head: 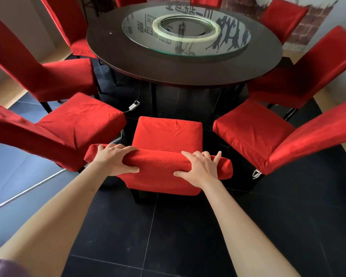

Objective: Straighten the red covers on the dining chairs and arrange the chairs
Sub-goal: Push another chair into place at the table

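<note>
Both forearms reaching forward over dark floor tiles [168,226], ending on the top of the nearest chair back [158,162]. Left hand [114,158] wrapped over the left part of the top rail, fingers curled over the front and thumb pressed along the near side, gripping the red cover [158,178]. Right hand [200,166] flatter on the right part, fingers spread over the top, thumb against the near face, pressing more than clutching. Probably a two-handed hold to square the cover and steer the chair toward the round table [128,62]. Seat [168,132] creased, pointing at the table, not yet tucked under. Neighbouring chair on the left [78,120] and chair on the right [254,128] angled inward just beside, leaving a narrow gap.
</note>
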`<state>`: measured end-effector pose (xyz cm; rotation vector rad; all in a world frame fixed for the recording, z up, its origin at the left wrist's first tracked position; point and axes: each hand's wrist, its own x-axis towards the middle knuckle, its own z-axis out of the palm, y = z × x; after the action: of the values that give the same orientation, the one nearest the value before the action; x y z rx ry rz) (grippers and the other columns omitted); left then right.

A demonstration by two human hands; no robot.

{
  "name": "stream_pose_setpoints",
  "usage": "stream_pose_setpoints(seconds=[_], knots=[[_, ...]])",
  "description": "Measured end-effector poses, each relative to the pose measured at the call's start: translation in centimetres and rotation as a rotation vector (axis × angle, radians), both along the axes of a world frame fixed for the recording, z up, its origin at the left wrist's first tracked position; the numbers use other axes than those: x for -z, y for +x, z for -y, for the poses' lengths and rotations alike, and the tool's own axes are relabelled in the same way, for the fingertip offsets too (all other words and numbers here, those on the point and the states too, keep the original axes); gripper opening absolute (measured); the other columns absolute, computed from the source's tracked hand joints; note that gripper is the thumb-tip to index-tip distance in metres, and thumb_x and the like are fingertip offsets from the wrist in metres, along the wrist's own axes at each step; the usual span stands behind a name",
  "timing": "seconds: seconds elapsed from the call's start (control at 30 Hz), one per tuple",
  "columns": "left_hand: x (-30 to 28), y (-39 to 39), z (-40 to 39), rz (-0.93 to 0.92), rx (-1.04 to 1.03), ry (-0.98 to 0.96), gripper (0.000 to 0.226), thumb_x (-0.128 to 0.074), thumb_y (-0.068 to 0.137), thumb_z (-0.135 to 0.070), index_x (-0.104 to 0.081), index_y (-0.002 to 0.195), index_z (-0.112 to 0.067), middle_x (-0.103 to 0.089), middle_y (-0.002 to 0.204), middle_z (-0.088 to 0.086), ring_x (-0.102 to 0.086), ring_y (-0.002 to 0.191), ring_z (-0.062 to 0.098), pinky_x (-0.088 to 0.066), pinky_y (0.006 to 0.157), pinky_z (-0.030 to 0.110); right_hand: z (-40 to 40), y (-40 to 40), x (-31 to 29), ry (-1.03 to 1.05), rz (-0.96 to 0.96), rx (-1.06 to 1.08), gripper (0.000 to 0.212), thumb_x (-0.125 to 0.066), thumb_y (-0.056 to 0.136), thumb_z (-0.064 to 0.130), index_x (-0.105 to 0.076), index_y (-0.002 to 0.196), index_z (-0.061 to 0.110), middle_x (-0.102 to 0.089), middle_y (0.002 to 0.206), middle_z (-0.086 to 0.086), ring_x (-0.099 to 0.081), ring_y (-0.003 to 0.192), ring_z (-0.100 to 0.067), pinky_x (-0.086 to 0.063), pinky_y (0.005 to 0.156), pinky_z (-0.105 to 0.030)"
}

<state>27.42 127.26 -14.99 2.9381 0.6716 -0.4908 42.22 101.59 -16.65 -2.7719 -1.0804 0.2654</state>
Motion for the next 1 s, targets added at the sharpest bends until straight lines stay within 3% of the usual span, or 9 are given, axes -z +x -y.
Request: stream_pose_setpoints(seconds=[1.0], knots=[[0.21, 0.52, 0.18, -0.045, 0.03, 0.015, 0.089, -0.042, 0.067, -0.088, -0.017, 0.144, -0.052, -0.036, 0.149, -0.006, -0.029, 0.138, 0.025, -0.019, 0.108, 0.057, -0.03, 0.48, -0.38, -0.155, -0.029, 0.011, 0.09, -0.043, 0.071, 0.087, -0.022, 0.148, 0.045, -0.036, 0.151, 0.0, -0.028, 0.141, -0.029, -0.002, 0.112, -0.066]])
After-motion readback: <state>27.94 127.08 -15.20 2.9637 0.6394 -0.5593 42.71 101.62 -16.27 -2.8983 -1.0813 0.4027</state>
